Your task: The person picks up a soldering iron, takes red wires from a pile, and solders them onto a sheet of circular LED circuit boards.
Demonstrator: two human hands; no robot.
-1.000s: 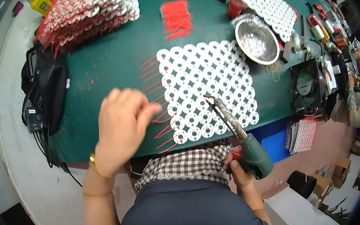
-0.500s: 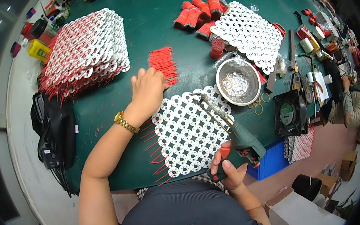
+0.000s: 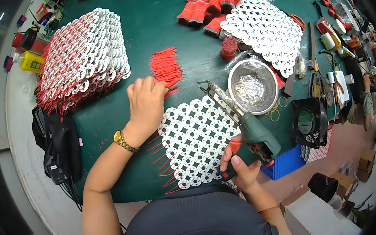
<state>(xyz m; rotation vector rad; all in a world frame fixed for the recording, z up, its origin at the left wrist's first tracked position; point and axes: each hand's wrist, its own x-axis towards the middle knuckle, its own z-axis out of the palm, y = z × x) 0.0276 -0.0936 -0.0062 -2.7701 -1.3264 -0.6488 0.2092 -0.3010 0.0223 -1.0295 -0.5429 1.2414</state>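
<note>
Rt hand [image 3: 243,171] wrapped round handle of green soldering gun [image 3: 259,135], tip raised, angled fwd-left near far side of white disc panel [image 3: 197,141]. Panel lies flat on bench [image 3: 156,27], betw. the hands; red leads [image 3: 156,148] stick out along its L edge. Lt hand [image 3: 146,104] just beyond panel's upper-L edge, fingers curled at near end of loose red wires [image 3: 166,64]; fingertips hidden, so can't tell if pinching. Step in hand, in insp. judgement: wire pick-up; next move calls for separating one wire cleanly w/o dragging the rest. Metal bowl [image 3: 265,103] beyond panel, R; wire bundles [image 3: 208,9] farther.
</note>
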